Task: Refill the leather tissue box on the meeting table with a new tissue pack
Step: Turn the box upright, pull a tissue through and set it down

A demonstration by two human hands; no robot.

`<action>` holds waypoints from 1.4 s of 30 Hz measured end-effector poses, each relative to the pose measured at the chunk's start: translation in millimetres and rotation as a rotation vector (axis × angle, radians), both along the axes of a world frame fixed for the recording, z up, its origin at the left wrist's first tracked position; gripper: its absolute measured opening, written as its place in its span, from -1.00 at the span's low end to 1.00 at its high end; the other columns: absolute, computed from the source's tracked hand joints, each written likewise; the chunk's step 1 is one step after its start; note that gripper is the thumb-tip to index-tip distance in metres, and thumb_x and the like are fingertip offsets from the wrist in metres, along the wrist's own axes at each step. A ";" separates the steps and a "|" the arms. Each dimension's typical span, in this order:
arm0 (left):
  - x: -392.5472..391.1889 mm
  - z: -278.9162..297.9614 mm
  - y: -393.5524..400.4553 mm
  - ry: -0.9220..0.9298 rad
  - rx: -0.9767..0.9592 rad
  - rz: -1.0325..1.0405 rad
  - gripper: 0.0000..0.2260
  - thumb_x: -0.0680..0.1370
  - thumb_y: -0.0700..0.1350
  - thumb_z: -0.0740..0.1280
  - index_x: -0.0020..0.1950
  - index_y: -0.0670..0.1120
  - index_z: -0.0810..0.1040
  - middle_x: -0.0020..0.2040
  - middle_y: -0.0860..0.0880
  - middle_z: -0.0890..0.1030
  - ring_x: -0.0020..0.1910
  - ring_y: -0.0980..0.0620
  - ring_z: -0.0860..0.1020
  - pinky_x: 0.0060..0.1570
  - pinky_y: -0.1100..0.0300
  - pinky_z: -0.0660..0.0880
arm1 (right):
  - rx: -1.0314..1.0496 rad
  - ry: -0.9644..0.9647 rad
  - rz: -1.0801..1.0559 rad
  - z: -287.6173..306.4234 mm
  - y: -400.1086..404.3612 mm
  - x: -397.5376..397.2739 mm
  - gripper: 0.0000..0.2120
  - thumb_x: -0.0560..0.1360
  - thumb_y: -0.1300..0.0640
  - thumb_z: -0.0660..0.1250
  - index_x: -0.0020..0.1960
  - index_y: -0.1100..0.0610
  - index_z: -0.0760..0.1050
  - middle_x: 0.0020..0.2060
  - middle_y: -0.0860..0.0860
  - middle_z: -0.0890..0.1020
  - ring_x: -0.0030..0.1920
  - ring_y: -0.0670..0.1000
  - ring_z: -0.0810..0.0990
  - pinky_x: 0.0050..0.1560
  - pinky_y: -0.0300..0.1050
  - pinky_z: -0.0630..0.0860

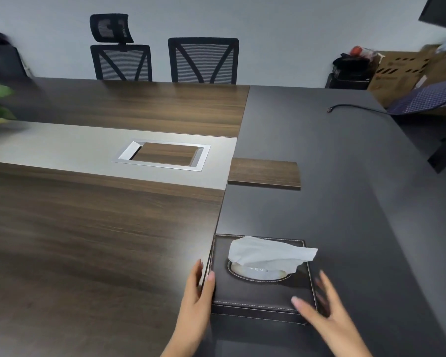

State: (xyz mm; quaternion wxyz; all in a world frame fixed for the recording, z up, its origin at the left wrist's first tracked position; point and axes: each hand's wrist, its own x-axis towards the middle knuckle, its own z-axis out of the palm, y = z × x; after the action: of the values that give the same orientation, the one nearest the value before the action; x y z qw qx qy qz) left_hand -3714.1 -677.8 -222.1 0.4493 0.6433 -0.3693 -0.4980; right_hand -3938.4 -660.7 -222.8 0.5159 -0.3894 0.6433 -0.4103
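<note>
box: one leather tissue box (260,292) on the dark end of the table (345,176), near edge, just right of the wood section
tissue: one sheet (268,253) sticking up through the oval slot; looks like a pack inside, printed film under the slot
left hand (195,300): fingers straight, spread, flat against the box's left side; gripping nothing
right hand (322,305): open, at the front-right corner; blurred, so contact unclear; holding nothing
progress: looks near done, box closed and stocked; left: square it up, if anything
spare pack: none in view
chairs: two (162,60)
</note>
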 end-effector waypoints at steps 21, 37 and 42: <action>-44.7 21.8 -271.6 0.042 -0.115 -0.149 -0.53 0.58 0.12 0.16 0.46 -0.02 0.28 0.44 0.00 0.41 0.40 0.00 0.38 0.45 -0.01 0.25 | -0.234 0.153 0.037 15.2 -257.6 -35.0 -0.49 0.32 0.03 0.52 0.24 -0.13 0.49 0.06 -0.22 0.66 0.16 -0.10 0.57 0.25 -0.09 0.43; -44.0 -31.9 -375.6 0.016 -0.195 -0.219 -0.52 0.56 0.22 0.09 0.44 0.07 0.32 0.38 0.10 0.45 0.35 0.10 0.41 0.41 0.07 0.30 | -0.272 0.167 0.020 -43.1 -359.4 -41.1 -0.43 0.35 -0.03 0.48 0.33 -0.17 0.41 0.12 -0.24 0.62 0.19 -0.13 0.53 0.22 -0.16 0.41; -41.6 -43.6 -354.1 -0.042 -0.220 -0.317 -0.41 0.45 0.20 0.29 0.44 0.09 0.28 0.34 0.18 0.47 0.29 0.27 0.43 0.30 0.33 0.33 | -0.232 0.198 0.039 -48.8 -349.5 -42.4 -0.60 0.40 -0.01 0.44 0.21 -0.14 0.49 0.02 -0.31 0.62 0.12 -0.19 0.56 0.17 -0.20 0.42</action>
State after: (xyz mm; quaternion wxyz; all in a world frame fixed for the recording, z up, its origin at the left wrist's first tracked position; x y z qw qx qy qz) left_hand -3755.7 -1031.9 -265.7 0.4250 0.5342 -0.5275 -0.5057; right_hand -3980.8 -1010.2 -271.6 0.4096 -0.4974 0.6316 -0.4312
